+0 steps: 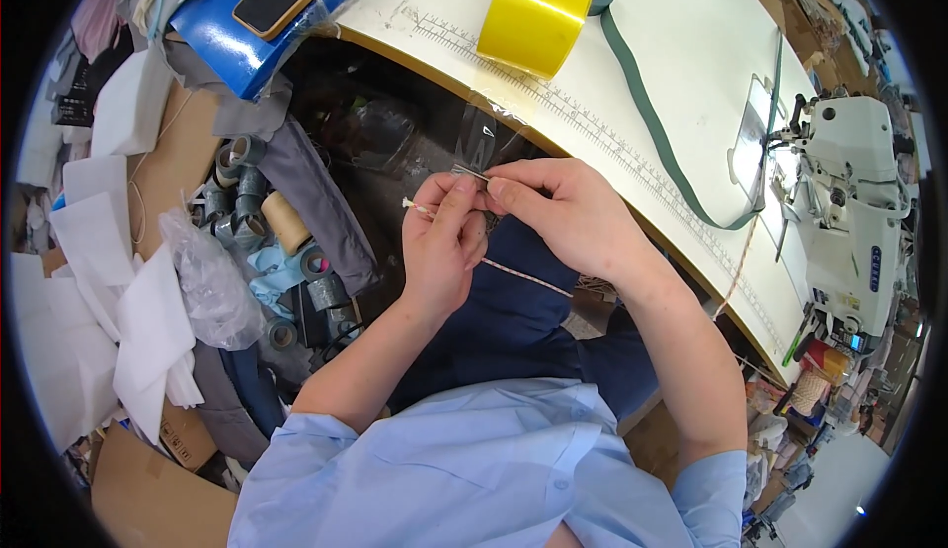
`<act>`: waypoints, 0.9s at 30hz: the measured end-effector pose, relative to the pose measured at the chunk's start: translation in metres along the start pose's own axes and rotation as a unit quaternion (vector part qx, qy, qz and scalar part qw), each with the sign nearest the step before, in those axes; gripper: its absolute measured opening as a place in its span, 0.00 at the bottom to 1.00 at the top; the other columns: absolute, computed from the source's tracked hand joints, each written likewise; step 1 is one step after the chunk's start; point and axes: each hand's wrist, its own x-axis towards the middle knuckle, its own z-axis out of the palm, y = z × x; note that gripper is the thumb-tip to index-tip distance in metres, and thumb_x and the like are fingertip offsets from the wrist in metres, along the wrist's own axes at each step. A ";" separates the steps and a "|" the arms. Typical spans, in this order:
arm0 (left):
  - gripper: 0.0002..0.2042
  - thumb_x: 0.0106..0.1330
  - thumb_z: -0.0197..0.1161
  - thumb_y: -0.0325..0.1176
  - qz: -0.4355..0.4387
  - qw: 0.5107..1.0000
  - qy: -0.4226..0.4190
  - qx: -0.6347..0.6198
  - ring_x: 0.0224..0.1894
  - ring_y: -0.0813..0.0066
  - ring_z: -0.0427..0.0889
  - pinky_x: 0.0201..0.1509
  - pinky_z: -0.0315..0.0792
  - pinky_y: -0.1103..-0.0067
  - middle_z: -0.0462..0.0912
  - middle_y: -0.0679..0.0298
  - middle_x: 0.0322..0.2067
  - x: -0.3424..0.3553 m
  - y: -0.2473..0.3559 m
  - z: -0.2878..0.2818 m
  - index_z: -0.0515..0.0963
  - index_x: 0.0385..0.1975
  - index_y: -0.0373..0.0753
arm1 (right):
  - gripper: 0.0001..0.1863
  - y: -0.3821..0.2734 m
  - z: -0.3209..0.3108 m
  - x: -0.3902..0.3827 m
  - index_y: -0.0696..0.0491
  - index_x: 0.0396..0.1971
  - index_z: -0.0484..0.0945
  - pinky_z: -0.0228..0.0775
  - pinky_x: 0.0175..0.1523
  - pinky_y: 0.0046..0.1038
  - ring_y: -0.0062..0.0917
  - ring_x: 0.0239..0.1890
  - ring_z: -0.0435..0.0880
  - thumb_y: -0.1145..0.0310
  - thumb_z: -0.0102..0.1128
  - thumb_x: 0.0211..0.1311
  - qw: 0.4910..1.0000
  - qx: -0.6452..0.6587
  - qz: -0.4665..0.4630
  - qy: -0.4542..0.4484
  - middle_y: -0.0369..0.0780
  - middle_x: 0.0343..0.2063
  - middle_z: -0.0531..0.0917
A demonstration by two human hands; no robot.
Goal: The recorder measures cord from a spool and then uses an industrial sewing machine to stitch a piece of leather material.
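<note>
My left hand (441, 244) and my right hand (558, 212) meet in front of my chest, below the edge of a white worktable (681, 64). Both pinch a thin whitish cord (523, 276). Its capped tip (408, 202) pokes out to the left of my left thumb, and the rest trails down to the right over dark blue cloth (513, 321) on my lap. A small clear plastic piece (476, 143) sits just above my fingertips. I wear a light blue shirt.
A big yellow tape roll (534, 15) and a long green strap (652, 123) lie on the worktable, with a white sewing machine (854, 212) at its right end. To my left, a pile holds grey tape rolls (242, 193), white fabric pieces (128, 301) and cardboard.
</note>
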 end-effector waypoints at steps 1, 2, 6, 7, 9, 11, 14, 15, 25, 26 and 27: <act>0.07 0.73 0.48 0.34 0.001 1.000 -0.003 0.002 0.11 0.89 0.56 0.14 0.50 0.88 0.80 0.64 0.28 0.000 0.000 -0.001 0.71 0.38 0.39 | 0.15 0.002 0.001 0.000 0.59 0.39 0.81 0.73 0.41 0.27 0.33 0.32 0.83 0.63 0.55 0.61 1.000 0.000 -0.006 0.004 0.48 0.31 0.84; 0.07 0.73 0.48 0.34 0.001 1.000 -0.006 0.004 0.11 0.89 0.56 0.14 0.50 0.88 0.80 0.63 0.29 0.000 0.000 -0.001 0.71 0.38 0.39 | 0.15 0.002 0.001 0.000 0.59 0.39 0.81 0.73 0.41 0.27 0.32 0.32 0.83 0.63 0.55 0.61 1.000 0.000 -0.011 0.008 0.48 0.31 0.84; 0.07 0.73 0.48 0.33 0.001 1.000 -0.010 0.010 0.11 0.89 0.56 0.13 0.50 0.88 0.81 0.63 0.29 -0.001 -0.001 0.000 0.71 0.38 0.39 | 0.16 0.000 -0.003 -0.004 0.59 0.40 0.81 0.73 0.41 0.28 0.33 0.32 0.83 0.62 0.55 0.61 1.000 0.005 0.004 -0.007 0.48 0.31 0.84; 0.07 0.73 0.48 0.33 -0.004 1.000 -0.005 0.013 0.11 0.89 0.56 0.13 0.50 0.89 0.81 0.62 0.29 -0.002 -0.001 0.001 0.71 0.39 0.39 | 0.17 0.000 -0.003 -0.009 0.60 0.41 0.80 0.72 0.41 0.28 0.34 0.33 0.83 0.62 0.55 0.62 1.000 0.001 0.015 -0.003 0.49 0.32 0.84; 0.07 0.73 0.48 0.33 -0.008 1.000 0.001 0.018 0.11 0.89 0.56 0.13 0.49 0.89 0.80 0.61 0.29 -0.004 0.001 0.001 0.72 0.39 0.39 | 0.17 -0.004 -0.004 -0.022 0.60 0.42 0.80 0.72 0.41 0.28 0.35 0.33 0.83 0.61 0.55 0.62 1.000 -0.001 0.025 0.002 0.49 0.32 0.83; 0.07 0.73 0.50 0.33 -0.010 1.000 -0.002 0.016 0.12 0.91 0.58 0.12 0.51 0.90 0.81 0.56 0.29 -0.005 0.001 0.002 0.72 0.38 0.36 | 0.18 -0.011 -0.011 -0.046 0.59 0.45 0.78 0.72 0.41 0.29 0.37 0.35 0.82 0.61 0.54 0.64 0.998 -0.051 0.008 0.027 0.49 0.33 0.83; 0.07 0.73 0.50 0.33 -0.011 0.999 -0.008 0.033 0.11 0.91 0.57 0.12 0.51 0.90 0.82 0.54 0.29 -0.008 -0.001 -0.001 0.72 0.38 0.36 | 0.15 -0.008 -0.023 -0.089 0.59 0.45 0.77 0.72 0.41 0.30 0.39 0.36 0.81 0.66 0.58 0.62 0.988 -0.113 -0.088 0.055 0.47 0.33 0.82; 0.07 0.73 0.50 0.33 -0.012 0.999 -0.010 0.035 0.11 0.91 0.57 0.12 0.51 0.90 0.82 0.54 0.29 -0.009 -0.001 -0.002 0.72 0.38 0.36 | 0.15 -0.009 -0.027 -0.106 0.59 0.45 0.77 0.71 0.41 0.30 0.36 0.35 0.81 0.67 0.59 0.60 0.987 -0.092 -0.102 0.077 0.45 0.31 0.81; 0.09 0.71 0.48 0.27 -0.084 0.984 -0.127 0.088 0.11 0.91 0.55 0.13 0.50 0.90 0.82 0.51 0.32 -0.033 -0.014 0.029 0.73 0.45 0.36 | 0.18 0.127 -0.191 -0.272 0.56 0.49 0.78 0.65 0.44 0.21 0.22 0.38 0.74 0.61 0.58 0.65 0.775 -0.309 0.154 0.529 0.39 0.38 0.79; 0.10 0.71 0.47 0.26 -0.094 0.978 -0.155 0.105 0.12 0.91 0.54 0.13 0.50 0.90 0.81 0.52 0.33 -0.037 -0.015 0.036 0.73 0.47 0.36 | 0.19 0.144 -0.199 -0.280 0.55 0.48 0.79 0.66 0.44 0.24 0.27 0.39 0.76 0.57 0.58 0.64 0.764 -0.348 0.131 0.528 0.42 0.37 0.79; 0.11 0.69 0.47 0.25 -0.098 0.972 -0.180 0.119 0.12 0.91 0.54 0.13 0.50 0.90 0.82 0.50 0.34 -0.040 -0.017 0.042 0.72 0.49 0.36 | 0.20 0.165 -0.208 -0.289 0.54 0.48 0.80 0.67 0.44 0.27 0.31 0.40 0.77 0.55 0.58 0.63 0.751 -0.383 0.122 0.524 0.44 0.37 0.79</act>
